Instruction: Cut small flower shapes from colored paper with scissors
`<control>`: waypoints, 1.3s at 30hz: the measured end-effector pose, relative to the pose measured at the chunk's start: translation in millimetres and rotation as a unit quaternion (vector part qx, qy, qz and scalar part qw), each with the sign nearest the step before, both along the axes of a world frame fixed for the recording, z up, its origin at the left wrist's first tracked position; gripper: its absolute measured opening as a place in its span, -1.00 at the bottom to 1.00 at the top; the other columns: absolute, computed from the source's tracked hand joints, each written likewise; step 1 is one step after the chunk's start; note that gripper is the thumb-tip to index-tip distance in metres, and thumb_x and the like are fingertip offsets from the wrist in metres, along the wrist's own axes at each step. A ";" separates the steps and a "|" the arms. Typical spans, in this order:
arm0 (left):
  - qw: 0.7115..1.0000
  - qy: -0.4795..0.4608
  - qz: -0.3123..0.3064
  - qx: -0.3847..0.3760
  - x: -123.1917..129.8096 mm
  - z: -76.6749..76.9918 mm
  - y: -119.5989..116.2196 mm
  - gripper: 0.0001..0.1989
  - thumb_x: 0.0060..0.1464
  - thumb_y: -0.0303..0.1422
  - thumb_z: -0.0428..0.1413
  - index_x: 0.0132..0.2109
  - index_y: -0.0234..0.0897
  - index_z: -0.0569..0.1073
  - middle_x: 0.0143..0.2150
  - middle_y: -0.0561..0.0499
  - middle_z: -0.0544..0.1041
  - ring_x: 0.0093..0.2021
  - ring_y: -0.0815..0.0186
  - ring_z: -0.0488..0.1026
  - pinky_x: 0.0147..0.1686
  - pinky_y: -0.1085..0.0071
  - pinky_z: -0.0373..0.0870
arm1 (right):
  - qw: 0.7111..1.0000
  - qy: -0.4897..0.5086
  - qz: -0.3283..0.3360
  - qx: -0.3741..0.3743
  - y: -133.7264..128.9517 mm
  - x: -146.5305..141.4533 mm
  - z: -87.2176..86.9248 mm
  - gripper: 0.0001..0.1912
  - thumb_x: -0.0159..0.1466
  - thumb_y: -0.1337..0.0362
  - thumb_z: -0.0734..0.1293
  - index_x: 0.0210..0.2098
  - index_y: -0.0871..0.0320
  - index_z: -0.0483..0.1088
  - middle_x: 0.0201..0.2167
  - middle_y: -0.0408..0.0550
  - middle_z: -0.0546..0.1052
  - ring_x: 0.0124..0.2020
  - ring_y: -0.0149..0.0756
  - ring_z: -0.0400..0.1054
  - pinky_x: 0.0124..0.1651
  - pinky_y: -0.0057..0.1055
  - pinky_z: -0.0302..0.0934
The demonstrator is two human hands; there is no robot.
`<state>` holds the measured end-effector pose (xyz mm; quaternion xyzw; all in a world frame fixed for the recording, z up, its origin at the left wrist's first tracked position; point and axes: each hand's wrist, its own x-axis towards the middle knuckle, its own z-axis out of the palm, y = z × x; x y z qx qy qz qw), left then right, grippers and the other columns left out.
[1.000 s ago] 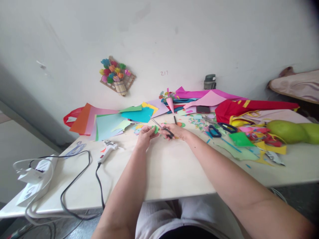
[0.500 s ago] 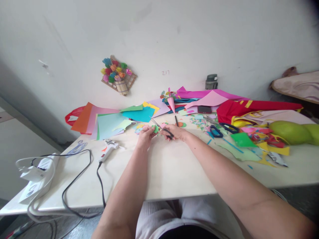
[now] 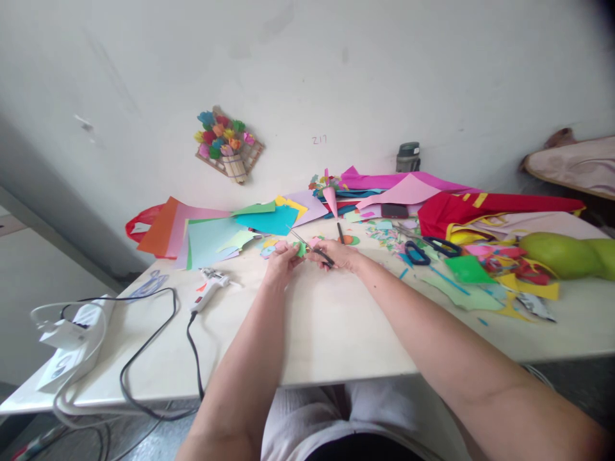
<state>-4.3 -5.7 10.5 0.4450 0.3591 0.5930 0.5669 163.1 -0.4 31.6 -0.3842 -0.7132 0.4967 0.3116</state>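
My left hand (image 3: 283,261) pinches a small piece of green paper (image 3: 301,249) above the middle of the table. In my right hand (image 3: 337,255) is a pair of scissors (image 3: 323,256) with black handles, its blades pointing up and left past the green paper. Whether the blades touch the paper I cannot tell. Just beyond my hands lie small coloured paper pieces (image 3: 268,246), a black marker-like stick (image 3: 341,233) and an orange paper round (image 3: 344,239). A pink paper cone (image 3: 330,200) with small paper flowers stands behind them.
On the left are a white glue gun (image 3: 211,291) with a black cord and a power strip (image 3: 77,339). Coloured sheets (image 3: 216,234) lie at the back left. To the right are blue-handled scissors (image 3: 417,253), paper scraps (image 3: 509,259), red cloth (image 3: 461,214) and a green pillow-like object (image 3: 560,255).
My hands stay nearly in place. The green paper and the scissors have shifted only very slightly; both are still held.
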 end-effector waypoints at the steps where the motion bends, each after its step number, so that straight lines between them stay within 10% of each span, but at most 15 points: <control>1: 1.000 0.007 -0.006 0.000 -0.1 0.0 -0.1 -0.71 -0.29 -0.28 0.32 -0.49 -0.33 0.38 -0.47 0.02 0.51 -0.43 0.34 0.47 -0.34 0.42 0.40 | 1.000 0.001 0.000 -0.001 1.3 -0.3 -1.4 -0.76 0.05 0.22 0.41 -0.49 0.20 0.27 -0.71 -0.28 0.29 -0.74 -0.55 0.16 -0.71 -0.60 0.02; 39: 0.999 -0.033 0.016 -0.037 0.4 -7.1 6.6 -0.81 -0.23 -0.39 0.27 -0.42 -0.32 0.43 -0.44 0.04 0.52 -0.45 0.39 0.46 -0.35 0.47 0.41 | 1.000 0.022 0.007 -0.014 6.5 -3.0 -9.0 -0.66 -0.02 0.11 0.44 -0.49 0.21 0.26 -0.69 -0.30 0.25 -0.76 -0.59 0.13 -0.73 -0.60 -0.01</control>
